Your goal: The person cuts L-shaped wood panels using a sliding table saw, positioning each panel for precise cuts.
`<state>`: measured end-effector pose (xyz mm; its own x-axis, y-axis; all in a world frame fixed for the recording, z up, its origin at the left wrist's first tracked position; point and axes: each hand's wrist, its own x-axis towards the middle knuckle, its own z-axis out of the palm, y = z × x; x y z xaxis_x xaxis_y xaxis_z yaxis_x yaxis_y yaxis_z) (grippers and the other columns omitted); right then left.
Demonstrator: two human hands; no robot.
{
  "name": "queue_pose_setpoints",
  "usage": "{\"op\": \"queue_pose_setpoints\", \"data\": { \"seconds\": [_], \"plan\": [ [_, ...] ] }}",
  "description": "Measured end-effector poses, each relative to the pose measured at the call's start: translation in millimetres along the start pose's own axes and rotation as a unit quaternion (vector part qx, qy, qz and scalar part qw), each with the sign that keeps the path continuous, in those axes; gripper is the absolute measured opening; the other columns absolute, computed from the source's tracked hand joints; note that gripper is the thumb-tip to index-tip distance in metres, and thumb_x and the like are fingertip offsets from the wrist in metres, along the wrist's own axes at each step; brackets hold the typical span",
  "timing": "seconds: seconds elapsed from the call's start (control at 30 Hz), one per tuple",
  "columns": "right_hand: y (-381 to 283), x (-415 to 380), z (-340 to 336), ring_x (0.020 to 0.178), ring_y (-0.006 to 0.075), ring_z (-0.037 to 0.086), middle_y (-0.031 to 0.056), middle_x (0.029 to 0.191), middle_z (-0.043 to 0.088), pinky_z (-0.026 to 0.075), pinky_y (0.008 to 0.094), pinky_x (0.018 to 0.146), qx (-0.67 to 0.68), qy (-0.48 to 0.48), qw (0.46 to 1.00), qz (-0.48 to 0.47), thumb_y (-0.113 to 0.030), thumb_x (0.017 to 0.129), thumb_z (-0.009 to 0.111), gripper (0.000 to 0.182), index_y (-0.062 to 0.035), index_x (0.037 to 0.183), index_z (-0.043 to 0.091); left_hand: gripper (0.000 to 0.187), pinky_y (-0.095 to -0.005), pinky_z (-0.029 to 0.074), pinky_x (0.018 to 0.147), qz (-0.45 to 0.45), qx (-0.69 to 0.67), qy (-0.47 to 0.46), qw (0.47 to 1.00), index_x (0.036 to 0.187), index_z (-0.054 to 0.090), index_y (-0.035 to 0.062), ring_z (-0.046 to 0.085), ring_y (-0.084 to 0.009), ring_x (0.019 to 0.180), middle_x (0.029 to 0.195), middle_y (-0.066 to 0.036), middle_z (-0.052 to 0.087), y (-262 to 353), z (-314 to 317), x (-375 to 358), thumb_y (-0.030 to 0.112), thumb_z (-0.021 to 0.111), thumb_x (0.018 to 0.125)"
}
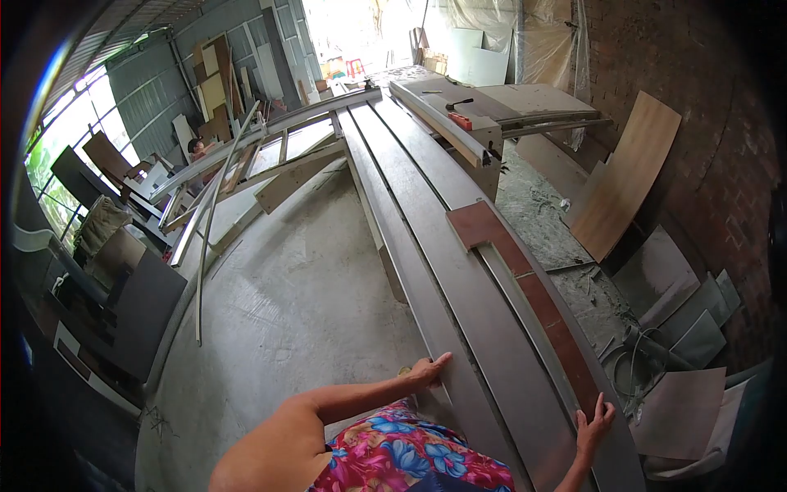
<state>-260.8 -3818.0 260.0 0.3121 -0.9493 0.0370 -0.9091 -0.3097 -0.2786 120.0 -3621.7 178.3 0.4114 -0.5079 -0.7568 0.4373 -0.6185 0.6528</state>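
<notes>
A long grey metal sliding table (426,238), like that of a panel saw, runs away from me with dark grooves along it. My left hand (428,371) grips its left edge, thumb on top and the other fingers partly hidden below. On the table's right side lies a narrow reddish-brown strip (559,336). Touching its far end is an L-shaped reddish-brown piece (484,230), with a thin pale line between them. At the strip's near end my right hand (595,422) rests with fingers spread, touching the strip and not wrapped round it.
Beyond stands the saw's fence (443,123), with a red tool (459,121) by it. A metal outrigger frame (270,152) extends left. Boards (627,176) lean on the right brick wall, and cables (631,361) lie below. Another person (197,148) is at the far left.
</notes>
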Motion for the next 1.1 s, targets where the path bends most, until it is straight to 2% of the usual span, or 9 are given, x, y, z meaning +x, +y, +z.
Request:
{"op": "queue_pose_setpoints", "data": {
  "seconds": [0.17, 0.27, 0.37, 0.47, 0.57, 0.8, 0.9, 1.0, 1.1],
  "plan": [
    [-14.4, 12.5, 6.0, 0.112, 0.0293, 0.043, 0.0112, 0.116, 0.042, 0.036, 0.0428, 0.094, 0.012, 0.014, 1.000, -0.014, -0.020, 0.067, 0.075, 0.075, -0.0116, 0.134, 0.043, 0.066, -0.0299, 0.039, 0.044, -0.049, 0.005, -0.041, 0.998, 0.077, 0.059, 0.0000, 0.050, -0.0163, 0.046, 0.060, -0.006, 0.052, -1.0, 5.1, -21.4, 0.066, 0.061, 0.073],
    [-25.2, 21.0, 13.3, 0.111, 0.0287, 0.043, 0.0107, 0.115, 0.042, 0.037, 0.0431, 0.094, 0.013, 0.027, 0.999, -0.032, -0.020, 0.068, 0.075, 0.074, -0.0120, 0.134, 0.043, 0.071, -0.0292, 0.046, 0.052, -0.061, 0.025, -0.102, 0.993, 0.082, 0.061, -0.0042, 0.059, -0.0202, 0.061, 0.070, -0.012, 0.058, 8.0, 0.8, -32.8, 0.066, 0.061, 0.072],
    [-33.8, 21.9, 6.3, 0.110, 0.0289, 0.044, 0.0108, 0.115, 0.042, 0.037, 0.0439, 0.094, 0.011, 0.019, 1.000, -0.019, -0.020, 0.069, 0.075, 0.073, -0.0123, 0.134, 0.043, 0.080, -0.0315, 0.051, 0.070, -0.096, -0.010, -0.144, 0.985, 0.094, 0.061, -0.0088, 0.063, -0.0261, 0.084, 0.087, -0.017, 0.064, -31.3, 11.1, -8.2, 0.068, 0.058, 0.073],
    [-33.9, 22.8, 9.0, 0.109, 0.0291, 0.044, 0.0108, 0.115, 0.042, 0.037, 0.0442, 0.095, 0.023, 0.031, 0.999, -0.030, -0.019, 0.069, 0.075, 0.072, -0.0126, 0.134, 0.043, 0.086, -0.0364, 0.048, 0.085, -0.107, 0.095, -0.180, 0.973, 0.103, 0.060, -0.0087, 0.061, -0.0301, 0.098, 0.101, -0.018, 0.064, -9.2, 13.2, -40.0, 0.071, 0.055, 0.072],
    [-45.5, 33.0, 19.8, 0.110, 0.0294, 0.043, 0.0113, 0.116, 0.042, 0.037, 0.0440, 0.095, 0.021, 0.036, 0.998, -0.039, -0.019, 0.069, 0.075, 0.073, -0.0130, 0.134, 0.043, 0.087, -0.0398, 0.044, 0.091, -0.111, 0.099, -0.205, 0.968, 0.103, 0.062, -0.0064, 0.060, -0.0304, 0.100, 0.103, -0.017, 0.064, -19.0, 7.8, -25.3, 0.074, 0.054, 0.070],
    [-49.1, 40.6, 32.0, 0.110, 0.0299, 0.043, 0.0123, 0.116, 0.042, 0.037, 0.0439, 0.095, 0.021, 0.031, 0.999, -0.029, -0.019, 0.070, 0.074, 0.073, -0.0120, 0.135, 0.042, 0.090, -0.0364, 0.045, 0.089, -0.121, 0.228, -0.319, 0.912, 0.105, 0.063, -0.0035, 0.057, -0.0293, 0.105, 0.111, -0.018, 0.060, 14.7, -0.3, -38.3, 0.078, 0.054, 0.066],
    [-46.1, 39.4, 31.2, 0.110, 0.0301, 0.043, 0.0123, 0.117, 0.042, 0.037, 0.0435, 0.095, 0.025, 0.025, 0.999, -0.022, -0.018, 0.070, 0.074, 0.073, -0.0121, 0.135, 0.042, 0.088, -0.0398, 0.046, 0.087, -0.114, 0.139, -0.411, 0.894, 0.107, 0.063, -0.0015, 0.058, -0.0300, 0.101, 0.110, -0.019, 0.060, -1.0, -13.8, -23.4, 0.077, 0.051, 0.069],
    [-41.6, 44.0, 44.5, 0.111, 0.0304, 0.043, 0.0125, 0.117, 0.041, 0.037, 0.0431, 0.095, 0.026, 0.018, 0.999, -0.016, -0.019, 0.070, 0.073, 0.073, -0.0121, 0.135, 0.041, 0.076, -0.0410, 0.048, 0.077, -0.205, 0.023, -0.320, 0.925, 0.087, 0.067, 0.0005, 0.060, -0.0260, 0.088, 0.094, -0.015, 0.063, -12.6, -51.1, 64.7, 0.073, 0.050, 0.074],
    [-40.2, 42.4, 44.7, 0.111, 0.0307, 0.042, 0.0127, 0.118, 0.041, 0.037, 0.0429, 0.095, 0.025, 0.023, 0.999, -0.017, -0.019, 0.071, 0.073, 0.073, -0.0120, 0.136, 0.041, 0.063, -0.0317, 0.036, 0.043, -0.083, -0.137, -0.127, 0.979, 0.053, 0.048, 0.0104, 0.050, -0.0170, 0.048, 0.054, -0.003, 0.049, 48.8, -100.7, 103.3, 0.068, 0.053, 0.077]
  ]
}}
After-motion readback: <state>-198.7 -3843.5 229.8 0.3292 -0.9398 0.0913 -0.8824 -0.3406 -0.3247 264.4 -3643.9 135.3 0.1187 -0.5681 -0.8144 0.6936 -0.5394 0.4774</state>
